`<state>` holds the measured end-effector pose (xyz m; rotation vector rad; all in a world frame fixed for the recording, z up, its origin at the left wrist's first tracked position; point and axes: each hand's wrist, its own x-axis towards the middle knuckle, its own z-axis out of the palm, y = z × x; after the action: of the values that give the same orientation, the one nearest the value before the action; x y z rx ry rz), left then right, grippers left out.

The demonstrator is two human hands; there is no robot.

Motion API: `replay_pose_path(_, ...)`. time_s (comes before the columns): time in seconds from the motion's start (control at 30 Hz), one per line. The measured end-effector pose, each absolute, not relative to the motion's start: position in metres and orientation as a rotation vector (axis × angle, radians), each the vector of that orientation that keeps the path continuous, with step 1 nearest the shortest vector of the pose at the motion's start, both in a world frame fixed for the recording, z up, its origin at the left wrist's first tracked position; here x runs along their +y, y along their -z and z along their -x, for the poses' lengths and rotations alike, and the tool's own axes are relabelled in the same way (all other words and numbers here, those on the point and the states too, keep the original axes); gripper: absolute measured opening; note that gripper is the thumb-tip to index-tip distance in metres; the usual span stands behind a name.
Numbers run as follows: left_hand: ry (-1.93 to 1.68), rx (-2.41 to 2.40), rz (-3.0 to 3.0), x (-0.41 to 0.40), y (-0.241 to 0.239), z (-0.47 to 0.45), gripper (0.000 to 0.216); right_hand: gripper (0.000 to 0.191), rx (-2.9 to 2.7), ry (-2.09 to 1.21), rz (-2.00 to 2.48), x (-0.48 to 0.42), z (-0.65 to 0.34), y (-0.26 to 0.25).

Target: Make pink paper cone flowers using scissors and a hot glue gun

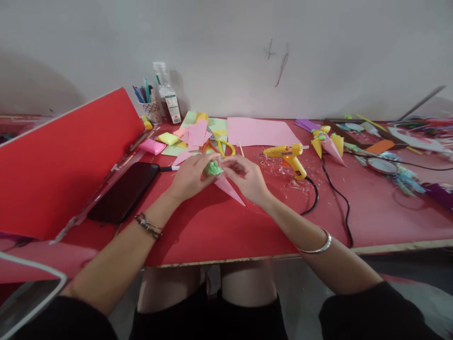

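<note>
A pink paper cone (229, 189) with a green clay-like lump (213, 168) at its wide end is held above the red table (219, 226). My left hand (191, 177) curls around the green end. My right hand (247, 178) pinches the cone's upper edge from the right. The cone's tip points toward me and to the right. A yellow glue gun (288, 158) rests just right of my right hand, its black cord (332, 193) trailing to the table's front edge.
A black phone (123, 191) and a tilted red board (63, 160) lie at left. Coloured paper sheets (258, 131), scissors (221, 145), a pen cup (150, 108) and a bottle (169, 97) sit behind. Finished cones (327, 141) and clutter fill the right.
</note>
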<state>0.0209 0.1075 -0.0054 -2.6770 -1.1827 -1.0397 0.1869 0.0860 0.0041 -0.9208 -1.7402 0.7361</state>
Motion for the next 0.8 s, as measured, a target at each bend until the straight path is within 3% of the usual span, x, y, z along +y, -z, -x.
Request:
replay_pose_path(0.47,1.004,-1.346,2.714,0.1015,0.0022,-0.0224,0.048,0.007,-1.745,-0.807,0.958,0.0855,-0.1855,-0.004)
replay_pose_path(0.8,0.879,-1.144,2.74,0.1041,0.0027,-0.0216,0.039,0.008,-1.828,-0.832,0.898,0.0856,-0.1849,-0.0017)
